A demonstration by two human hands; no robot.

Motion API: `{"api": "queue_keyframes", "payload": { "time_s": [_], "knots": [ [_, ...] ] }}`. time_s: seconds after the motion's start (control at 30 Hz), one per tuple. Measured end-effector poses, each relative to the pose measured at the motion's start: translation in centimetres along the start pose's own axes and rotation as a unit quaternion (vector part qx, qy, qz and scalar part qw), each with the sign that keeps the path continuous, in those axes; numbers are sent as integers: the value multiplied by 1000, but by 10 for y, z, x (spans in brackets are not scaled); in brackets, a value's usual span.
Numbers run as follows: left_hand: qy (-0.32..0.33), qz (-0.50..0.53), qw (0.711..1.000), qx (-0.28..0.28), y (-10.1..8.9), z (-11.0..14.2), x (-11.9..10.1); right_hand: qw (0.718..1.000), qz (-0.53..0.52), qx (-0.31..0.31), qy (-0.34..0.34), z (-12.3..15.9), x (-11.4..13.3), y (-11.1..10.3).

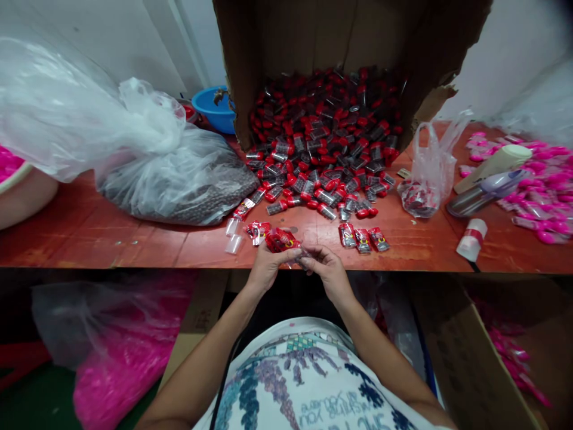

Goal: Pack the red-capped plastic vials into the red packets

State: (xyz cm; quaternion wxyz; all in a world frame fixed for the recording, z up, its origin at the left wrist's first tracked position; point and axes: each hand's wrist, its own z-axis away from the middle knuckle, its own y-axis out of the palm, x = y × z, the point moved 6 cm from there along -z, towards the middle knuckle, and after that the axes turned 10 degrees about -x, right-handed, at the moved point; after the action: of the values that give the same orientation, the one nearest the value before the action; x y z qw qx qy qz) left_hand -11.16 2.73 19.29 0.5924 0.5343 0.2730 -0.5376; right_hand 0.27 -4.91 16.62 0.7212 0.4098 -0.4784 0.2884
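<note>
My left hand (267, 267) and my right hand (326, 270) meet at the front edge of the red table (111, 236), fingers pinched together on a small clear vial (301, 255). Just behind my left fingers lies a heap of red printed packets (280, 239). Three more red packets (363, 239) lie in a row to the right. Two clear caps (233, 234) sit to the left. A big pile of red-capped vials (322, 149) spills out of a tipped cardboard box (250, 54) at the back.
A large clear plastic bag of dark bits (179, 179) lies left, a blue bowl (217, 107) behind it. A small plastic bag (425, 179), a bottle (487, 179), a tape roll (472, 239) and pink items (546, 197) sit right. Below are a pink-filled bag (120, 358) and a carton (483, 358).
</note>
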Motion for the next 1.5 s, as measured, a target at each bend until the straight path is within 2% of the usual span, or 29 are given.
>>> {"api": "queue_keyframes", "payload": {
  "time_s": [0.13, 0.27, 0.33, 0.4, 0.5, 0.57, 0.77, 0.83, 0.93, 1.0, 1.17, 1.3, 1.4, 1.5],
  "knots": [
    [26, 7, 999, -23, -1, -2, -1, 998, 11, -38, -43, 2, 6, -5],
    [55, 34, 996, -54, 0, -1, -1, 979, 92, -99, -156, 12, 16, -6],
    [52, 39, 996, -56, 1, 0, -1, 967, 124, -117, -190, 15, 20, -6],
    [36, 32, 998, -47, 2, 2, 0, 974, 105, -112, -168, 14, 18, -7],
    [15, 6, 1000, -5, 4, 3, 0, 994, 28, -80, -70, 8, 7, -7],
    [14, 0, 1000, 16, 6, 5, 1, 997, -1, -67, -36, 7, 3, -5],
    [-28, -7, 1000, -2, 5, 6, 12, 990, 12, -97, -98, 7, 9, -8],
    [-31, -13, 999, -3, 5, 4, 11, 993, 18, -75, -85, 5, 9, -7],
    [-2, -9, 1000, -16, 2, 0, 2, 997, 24, -38, -62, 1, 5, -6],
    [5, -11, 1000, -23, 0, -2, 2, 996, 39, -36, -68, -2, 4, -8],
    [-51, -16, 999, 1, 8, -2, 18, 986, 102, -60, -121, -7, 5, -18],
    [-77, 1, 997, 8, 13, 0, 27, 983, 126, -29, -130, -6, 9, -21],
    [-102, 14, 994, 21, 16, 0, 35, 983, 125, -56, -124, -8, 8, -28],
    [-144, 40, 989, 0, 13, -3, 42, 980, 112, -115, -119, -16, 7, -52]
  ]
}}
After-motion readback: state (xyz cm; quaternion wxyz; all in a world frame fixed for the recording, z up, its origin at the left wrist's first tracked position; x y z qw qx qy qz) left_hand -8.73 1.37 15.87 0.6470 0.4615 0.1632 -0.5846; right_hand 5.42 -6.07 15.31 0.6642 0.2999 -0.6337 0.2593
